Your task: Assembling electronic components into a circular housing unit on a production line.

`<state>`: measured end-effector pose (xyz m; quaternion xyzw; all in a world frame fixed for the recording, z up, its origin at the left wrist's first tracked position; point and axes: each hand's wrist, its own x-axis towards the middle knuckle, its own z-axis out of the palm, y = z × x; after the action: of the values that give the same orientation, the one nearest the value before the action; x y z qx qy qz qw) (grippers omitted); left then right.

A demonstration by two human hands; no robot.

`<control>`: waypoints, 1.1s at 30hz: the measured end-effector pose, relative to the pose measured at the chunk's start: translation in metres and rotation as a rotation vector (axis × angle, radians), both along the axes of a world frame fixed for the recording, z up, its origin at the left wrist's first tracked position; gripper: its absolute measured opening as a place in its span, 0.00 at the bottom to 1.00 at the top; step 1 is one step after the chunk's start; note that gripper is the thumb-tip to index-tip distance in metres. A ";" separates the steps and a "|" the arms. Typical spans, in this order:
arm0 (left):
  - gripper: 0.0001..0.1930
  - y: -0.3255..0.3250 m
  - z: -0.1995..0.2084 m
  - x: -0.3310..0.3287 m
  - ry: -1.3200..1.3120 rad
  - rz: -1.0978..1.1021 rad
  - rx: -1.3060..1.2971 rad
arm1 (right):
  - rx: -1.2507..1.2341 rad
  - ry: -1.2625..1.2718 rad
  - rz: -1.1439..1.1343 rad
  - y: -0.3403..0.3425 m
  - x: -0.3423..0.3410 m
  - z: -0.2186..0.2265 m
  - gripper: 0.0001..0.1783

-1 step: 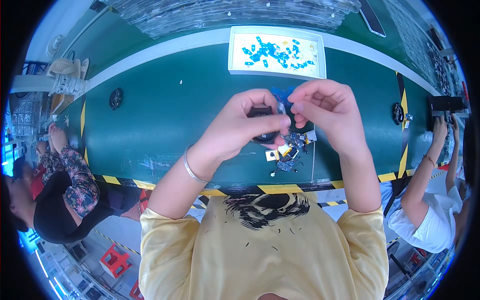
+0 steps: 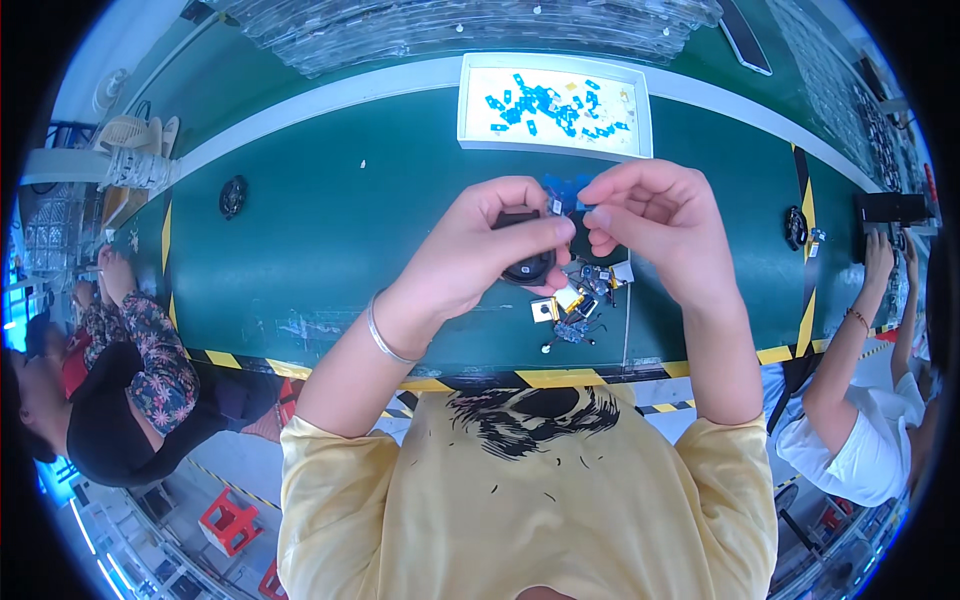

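My left hand [image 2: 470, 235] is closed around a black rounded plastic housing [image 2: 531, 268], its thumb lying across the top. Just beyond that thumb is a small translucent blue piece [image 2: 567, 188] with a little white label. My right hand [image 2: 660, 228] pinches the right edge of the blue piece between thumb and forefinger, its other fingers curled. Part of the housing and the exact pinch point are hidden by fingers. Below my hands, on the green table [image 2: 330, 240], lies a small heap of electronic parts [image 2: 578, 305] with wires and yellow-edged white pieces.
A white box [image 2: 555, 148] with many small blue pieces stands at the far side. Black round parts lie at left [image 2: 232, 197] and right [image 2: 796, 228]. Clear plastic packs [image 2: 460, 30] line the back. Striped tape [image 2: 560, 379] marks the near edge. People work on both sides.
The blue piece has turned slightly, and its white label shows more plainly beside my left thumb. My left thumb has shifted a little. The rest looks the same.
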<state>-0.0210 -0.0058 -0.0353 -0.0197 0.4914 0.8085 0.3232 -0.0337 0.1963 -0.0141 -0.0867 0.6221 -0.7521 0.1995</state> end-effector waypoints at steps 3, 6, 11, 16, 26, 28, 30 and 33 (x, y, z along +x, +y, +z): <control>0.08 -0.002 -0.005 -0.001 0.067 0.010 -0.072 | 0.070 0.021 -0.017 -0.001 0.003 0.004 0.06; 0.10 -0.004 -0.007 -0.002 0.117 -0.052 -0.163 | 0.107 0.079 -0.033 -0.007 0.009 0.000 0.05; 0.06 -0.006 -0.004 -0.002 -0.057 0.066 0.037 | 0.421 0.489 -0.105 -0.012 0.013 -0.003 0.05; 0.09 -0.001 -0.012 0.002 -0.050 0.187 0.137 | 0.457 0.578 -0.076 -0.013 0.009 -0.005 0.06; 0.06 -0.006 -0.011 -0.003 -0.110 0.155 0.121 | 0.324 0.267 -0.101 -0.004 -0.009 -0.022 0.04; 0.04 -0.009 -0.014 -0.003 -0.079 0.209 0.147 | 0.768 0.644 0.110 -0.002 -0.009 -0.024 0.05; 0.05 -0.009 -0.011 -0.005 -0.084 0.234 0.139 | 0.848 0.803 0.189 -0.005 -0.003 -0.031 0.07; 0.07 -0.012 -0.011 -0.004 -0.106 0.281 0.108 | 0.808 0.861 0.082 -0.010 0.000 -0.020 0.07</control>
<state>-0.0247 -0.0174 -0.0467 -0.1135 0.4218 0.8688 0.2332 -0.0341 0.1859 -0.0336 -0.3253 0.8803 -0.3444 -0.0249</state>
